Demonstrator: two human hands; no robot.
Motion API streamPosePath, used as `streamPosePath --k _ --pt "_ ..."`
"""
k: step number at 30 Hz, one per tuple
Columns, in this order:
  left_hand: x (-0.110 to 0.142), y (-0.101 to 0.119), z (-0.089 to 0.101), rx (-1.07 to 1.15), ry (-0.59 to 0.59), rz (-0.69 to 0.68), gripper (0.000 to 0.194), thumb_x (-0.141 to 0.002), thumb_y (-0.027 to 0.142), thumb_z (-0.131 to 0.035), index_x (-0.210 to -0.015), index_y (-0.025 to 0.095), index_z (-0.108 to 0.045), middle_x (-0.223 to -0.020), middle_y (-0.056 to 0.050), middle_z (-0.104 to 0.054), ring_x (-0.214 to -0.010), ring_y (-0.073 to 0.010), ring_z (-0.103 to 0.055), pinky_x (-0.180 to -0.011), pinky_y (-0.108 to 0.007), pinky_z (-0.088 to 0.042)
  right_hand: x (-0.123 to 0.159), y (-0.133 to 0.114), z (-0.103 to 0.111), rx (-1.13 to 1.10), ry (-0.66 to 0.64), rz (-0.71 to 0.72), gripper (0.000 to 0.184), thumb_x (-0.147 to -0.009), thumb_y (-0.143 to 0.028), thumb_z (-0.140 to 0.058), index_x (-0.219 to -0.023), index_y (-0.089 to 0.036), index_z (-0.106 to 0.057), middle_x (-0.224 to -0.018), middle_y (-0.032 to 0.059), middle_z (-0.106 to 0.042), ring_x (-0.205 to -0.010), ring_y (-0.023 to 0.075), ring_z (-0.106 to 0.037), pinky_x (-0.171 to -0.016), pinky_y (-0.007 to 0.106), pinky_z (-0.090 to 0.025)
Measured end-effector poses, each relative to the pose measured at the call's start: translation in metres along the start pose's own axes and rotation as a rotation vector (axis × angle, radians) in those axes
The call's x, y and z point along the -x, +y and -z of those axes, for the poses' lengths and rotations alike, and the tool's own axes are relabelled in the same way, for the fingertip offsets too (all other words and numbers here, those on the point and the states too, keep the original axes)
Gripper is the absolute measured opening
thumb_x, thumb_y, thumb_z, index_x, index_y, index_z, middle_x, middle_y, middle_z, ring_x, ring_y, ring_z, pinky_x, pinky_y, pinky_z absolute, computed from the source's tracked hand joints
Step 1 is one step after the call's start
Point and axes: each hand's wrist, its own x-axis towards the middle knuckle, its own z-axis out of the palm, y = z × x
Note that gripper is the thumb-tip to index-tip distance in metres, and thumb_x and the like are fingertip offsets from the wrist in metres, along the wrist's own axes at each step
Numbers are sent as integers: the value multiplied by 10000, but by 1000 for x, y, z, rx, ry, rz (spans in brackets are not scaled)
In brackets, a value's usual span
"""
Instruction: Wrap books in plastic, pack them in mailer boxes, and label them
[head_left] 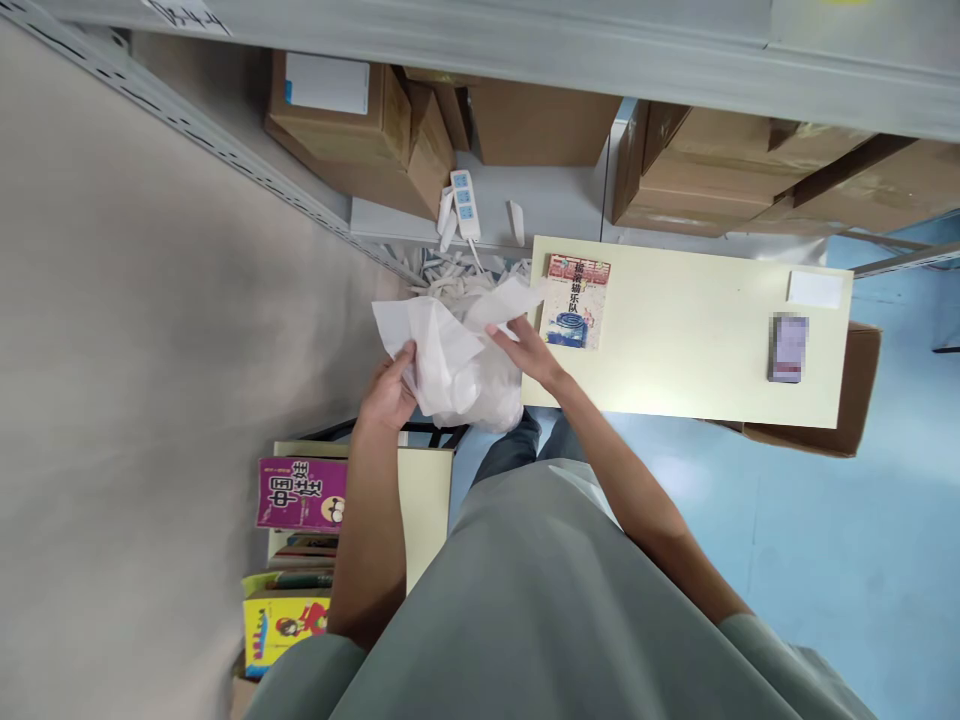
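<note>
My left hand is closed on a thin white sheet, with the thumb pressed on top. The sheet is creased and spread out between both hands; whether it is paper or plastic I cannot tell. My right hand grips the raised right part of it between thumb and fingers, some of which are hidden. Below the sheet hangs a translucent plastic bag, full of pale material. Close to my right hand, a book with a blue and red cover lies at the left end of a cream tabletop.
White paper scraps are heaped behind the bag. A power strip lies on the shelf among cardboard boxes. A phone and a white card rest on the tabletop. Books, including a purple one, stand at lower left.
</note>
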Motion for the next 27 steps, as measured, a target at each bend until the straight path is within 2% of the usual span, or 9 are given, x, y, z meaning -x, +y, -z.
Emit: streamPosePath --k 3,6,9,11,14,17,22,25,27 --pt "9 2 1 -44 -24 4 355 -777 382 -948 -1022 170 -803 -1092 -98 -842 -1151 -291 -779 -963 -340 -665 -8 3 -30 -11 -150 -44 826 -824 -672 -802 -1490 -239 -577 -1414 137 -698 -1415 307 -600 -1182 471 -528" --pt "16 3 2 -136 -11 -38 406 -747 457 -957 -990 173 -798 -1008 -89 -838 -1095 -292 -780 -925 -345 -660 -7 0 -37 -45 -276 -27 623 -782 -624 -840 -1221 -198 -719 -1061 91 -783 -1088 265 -735 -1000 405 -612" --pt "21 2 6 -315 84 -121 446 -769 546 -922 -970 167 -799 -896 -73 -808 -968 -271 -767 -799 -312 -639 1 -13 -29 -44 -214 31 479 -787 -664 -825 -899 -210 -721 -938 53 -761 -964 214 -722 -920 345 -604" --pt "25 1 7 -433 130 -185 464 -774 585 -906 -925 160 -793 -831 -60 -773 -872 -250 -733 -705 -286 -594 9 -26 -22 -54 -170 31 496 -819 -709 -793 -908 -227 -715 -1005 52 -767 -997 207 -712 -912 333 -595" --pt "29 -3 3 -556 72 -256 462 -778 609 -888 -786 170 -743 -711 -25 -687 -729 -207 -647 -582 -263 -491 20 -41 -17 -32 -194 22 561 -774 -727 -845 -1029 -242 -726 -1090 47 -764 -1036 214 -695 -870 310 -582" --pt "31 -6 -8 -696 -31 -330 503 -851 621 -810 -654 189 -645 -590 4 -553 -610 -161 -525 -520 -263 -371 27 -46 -15 73 -185 43 562 -755 -738 -856 -924 -223 -708 -888 13 -704 -902 203 -656 -730 275 -530" --pt "29 2 -28 -972 -180 -524 598 -858 581 -808 -542 203 -468 -551 29 -379 -606 -135 -408 -584 -285 -311 37 -49 19 234 46 66 540 -867 -737 -744 -753 -227 -609 -671 -31 -511 -682 152 -503 -566 265 -362" --pt "25 9 -37 -1071 -294 -526 583 -762 543 -892 -531 196 -484 -556 31 -389 -658 -143 -438 -622 -286 -314 48 -59 52 286 13 6 539 -844 -741 -768 -763 -225 -637 -576 -62 -424 -553 117 -389 -511 266 -261" --pt "21 10 -43 -1089 -356 -506 509 -707 529 -923 -555 197 -569 -565 17 -474 -697 -166 -493 -644 -288 -335 59 -67 73 317 -57 -45 537 -815 -740 -800 -780 -219 -673 -528 -80 -375 -502 100 -326 -494 267 -213"
